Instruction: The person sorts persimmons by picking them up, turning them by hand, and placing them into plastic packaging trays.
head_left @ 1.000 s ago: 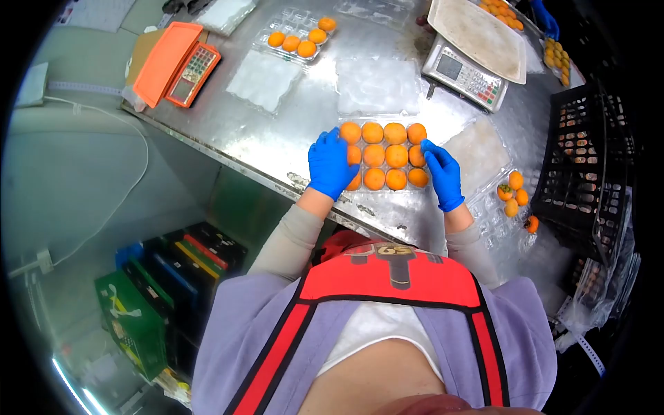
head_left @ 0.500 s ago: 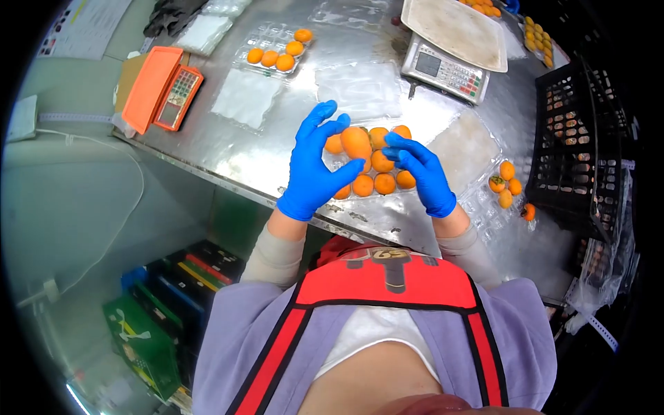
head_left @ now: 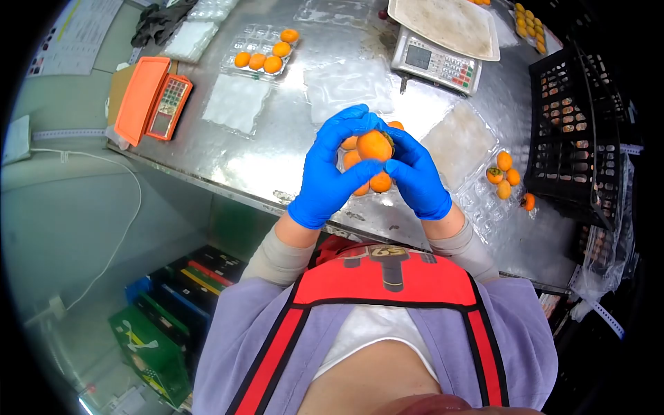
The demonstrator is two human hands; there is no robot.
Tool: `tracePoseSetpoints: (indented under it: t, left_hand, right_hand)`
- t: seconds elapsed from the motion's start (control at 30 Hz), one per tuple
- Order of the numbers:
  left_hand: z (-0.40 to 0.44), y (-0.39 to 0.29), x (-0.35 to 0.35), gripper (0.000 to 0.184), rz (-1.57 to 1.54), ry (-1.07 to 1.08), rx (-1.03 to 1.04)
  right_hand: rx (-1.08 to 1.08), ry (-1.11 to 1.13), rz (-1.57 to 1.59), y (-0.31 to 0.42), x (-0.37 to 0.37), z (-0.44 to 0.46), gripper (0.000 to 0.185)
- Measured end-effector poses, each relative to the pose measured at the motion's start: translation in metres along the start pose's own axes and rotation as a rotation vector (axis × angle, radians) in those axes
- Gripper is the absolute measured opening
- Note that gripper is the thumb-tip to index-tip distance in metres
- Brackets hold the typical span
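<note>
Head view: single fisheye camera on wearer's head, facing forward and steeply down. Wearer's black-edged red fabric bib (head_left: 360, 289) nearest lens, at bottom; flat grey metal surface (head_left: 252, 162) beyond, near edge slanting across mid-frame, near left corner in view, far part cut by frame top. Field round, black at corners.

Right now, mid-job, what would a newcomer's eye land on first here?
First, the blue-gloved left hand and right hand, cupped around an orange fruit near the centre, above more fruit. Next, the bright orange keypad device on the left end of the metal table, then the red chest panel at lower centre.
</note>
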State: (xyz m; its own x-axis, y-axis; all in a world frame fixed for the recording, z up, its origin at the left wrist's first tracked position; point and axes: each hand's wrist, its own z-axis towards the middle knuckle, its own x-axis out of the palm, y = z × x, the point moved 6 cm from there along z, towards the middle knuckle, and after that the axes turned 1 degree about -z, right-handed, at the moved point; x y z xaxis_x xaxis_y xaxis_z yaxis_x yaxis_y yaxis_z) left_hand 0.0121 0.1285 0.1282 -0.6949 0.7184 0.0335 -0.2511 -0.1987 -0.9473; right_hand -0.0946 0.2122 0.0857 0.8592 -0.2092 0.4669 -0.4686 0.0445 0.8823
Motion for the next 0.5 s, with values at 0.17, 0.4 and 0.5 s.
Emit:
tracePoseSetpoints:
  t: [0.17,0.4,0.5]
  left_hand:
    - [-0.003,0.010,0.007,0.028,-0.369,-0.135,-0.262]
    - [0.002,0.021,-0.001,0.019,-0.553,-0.271,-0.386]
    - [0.001,0.022,-0.002,0.026,-0.663,-0.282,-0.360]
  right_hand:
    - [-0.044,-0.025,-0.058,0.001,0.003,-0.004,0.055]
    - [-0.102,-0.005,-0.022,-0.005,0.000,0.000,0.056]
    - [-0.106,0.029,0.006,-0.005,0.002,0.001,0.059]
